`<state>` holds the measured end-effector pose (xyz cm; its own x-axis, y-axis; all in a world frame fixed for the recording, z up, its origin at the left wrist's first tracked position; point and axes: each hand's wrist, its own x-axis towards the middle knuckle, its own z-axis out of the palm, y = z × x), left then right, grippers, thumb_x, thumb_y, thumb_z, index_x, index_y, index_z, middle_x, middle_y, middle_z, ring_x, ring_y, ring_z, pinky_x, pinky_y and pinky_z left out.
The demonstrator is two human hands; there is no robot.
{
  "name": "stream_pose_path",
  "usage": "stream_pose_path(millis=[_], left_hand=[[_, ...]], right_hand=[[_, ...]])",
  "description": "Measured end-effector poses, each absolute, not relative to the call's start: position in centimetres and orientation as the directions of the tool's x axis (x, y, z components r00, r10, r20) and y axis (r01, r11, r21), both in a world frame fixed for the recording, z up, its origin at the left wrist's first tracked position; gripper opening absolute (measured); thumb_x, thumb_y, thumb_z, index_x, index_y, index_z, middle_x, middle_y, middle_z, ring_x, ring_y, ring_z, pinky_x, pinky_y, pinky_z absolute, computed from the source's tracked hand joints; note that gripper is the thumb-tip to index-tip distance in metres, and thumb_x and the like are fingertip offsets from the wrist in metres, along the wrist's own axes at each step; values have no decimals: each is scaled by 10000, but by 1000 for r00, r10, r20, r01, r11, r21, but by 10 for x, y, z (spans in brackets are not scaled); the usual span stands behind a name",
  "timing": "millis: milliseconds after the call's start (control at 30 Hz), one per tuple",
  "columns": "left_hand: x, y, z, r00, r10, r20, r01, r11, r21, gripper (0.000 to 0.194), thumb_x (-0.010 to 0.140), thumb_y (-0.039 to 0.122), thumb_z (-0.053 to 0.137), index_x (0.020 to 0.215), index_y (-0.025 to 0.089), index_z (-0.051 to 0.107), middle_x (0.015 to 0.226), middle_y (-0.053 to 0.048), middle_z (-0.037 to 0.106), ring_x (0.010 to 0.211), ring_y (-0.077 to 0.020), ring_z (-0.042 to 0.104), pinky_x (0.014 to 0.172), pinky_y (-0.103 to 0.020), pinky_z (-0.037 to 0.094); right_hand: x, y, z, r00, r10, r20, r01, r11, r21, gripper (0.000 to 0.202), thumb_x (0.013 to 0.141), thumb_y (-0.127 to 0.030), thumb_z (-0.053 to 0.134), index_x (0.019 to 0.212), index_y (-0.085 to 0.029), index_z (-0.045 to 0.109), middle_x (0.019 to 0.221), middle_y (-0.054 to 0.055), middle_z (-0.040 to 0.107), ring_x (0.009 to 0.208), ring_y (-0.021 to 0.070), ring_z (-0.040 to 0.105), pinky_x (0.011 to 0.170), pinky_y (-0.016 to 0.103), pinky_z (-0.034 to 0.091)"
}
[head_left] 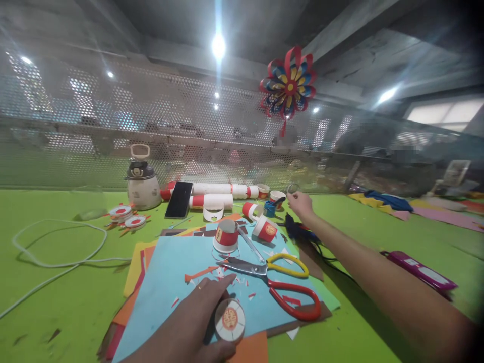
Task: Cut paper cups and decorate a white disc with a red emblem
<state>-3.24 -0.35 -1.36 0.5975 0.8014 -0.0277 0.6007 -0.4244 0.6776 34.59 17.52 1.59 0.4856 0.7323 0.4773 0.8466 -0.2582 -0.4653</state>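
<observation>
Near the front edge, my left hand (198,315) grips a small round white paper piece (230,318) with a red and gold printed centre. Its index finger stretches out over the blue paper sheet (162,282). My right hand (301,204) reaches far forward, fingers pinched at a thin clear ring (293,188); the hold is small and partly hidden. Large scissors (260,269) with one yellow and one red handle lie spread on the sheet. Behind them stands an upturned red and white paper cup (226,236); another cup (265,229) is tipped over beside it.
At the back are a phone (179,200), white paper cup stacks (212,189), a blue jar (269,208) and a kettle-like bottle (142,189). Small decorated discs (121,213) and a white cable (75,264) lie left. A purple box (421,272) lies right.
</observation>
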Motion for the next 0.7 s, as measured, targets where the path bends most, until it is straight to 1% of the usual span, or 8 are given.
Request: stream_pose_path(millis=[133,200,300,400,500,700], left_hand=[[-33,-3,-17,607,794,-37,596,-423,682,796,650,219,649,1407,214,401,1325,-112,553,1214,-306,489,1030,-430,388],[-34,-3,-19,605,795,-40,590,-414,693,786,648,220,647,1397,221,409,1303,-107,563,1190,-301,506,1010,-420,404],[-34,-2,-19,610,791,-35,584,-420,694,790,637,223,650,1391,213,415,1270,-108,579,1144,-301,530,980,-412,422],[-34,-2,-18,614,789,-15,576,-434,693,782,646,220,648,1392,218,414,1281,-104,572,1151,-299,520,991,-408,406],[-33,-1,-18,607,795,-14,570,-423,705,756,648,225,656,1371,236,436,1274,-89,574,1144,-297,514,984,-406,403],[-34,-1,-17,610,792,-16,559,-416,717,748,624,201,663,1345,239,466,1198,-68,607,1071,-277,542,940,-383,421]], right_hand=[[328,168,2,449,826,342,856,-288,-429,288,936,-308,583,1195,-183,593,1219,85,609,1004,224,631,836,419,540],[321,171,0,436,854,283,856,-298,-422,292,931,-308,591,1195,-183,594,1220,83,609,1011,228,630,837,416,539],[316,181,3,440,873,211,844,-322,-430,311,928,-307,597,1210,-176,582,1219,86,606,1014,231,630,836,426,539],[312,192,5,454,878,151,821,-348,-452,314,932,-308,591,1213,-168,578,1209,89,610,995,225,636,823,426,545],[309,200,1,472,874,118,800,-369,-472,318,931,-309,593,1213,-164,576,1201,89,613,986,223,639,815,422,548],[303,207,-10,522,843,130,773,-404,-488,326,928,-309,596,1222,-169,572,1221,90,604,1013,232,630,834,435,540]])
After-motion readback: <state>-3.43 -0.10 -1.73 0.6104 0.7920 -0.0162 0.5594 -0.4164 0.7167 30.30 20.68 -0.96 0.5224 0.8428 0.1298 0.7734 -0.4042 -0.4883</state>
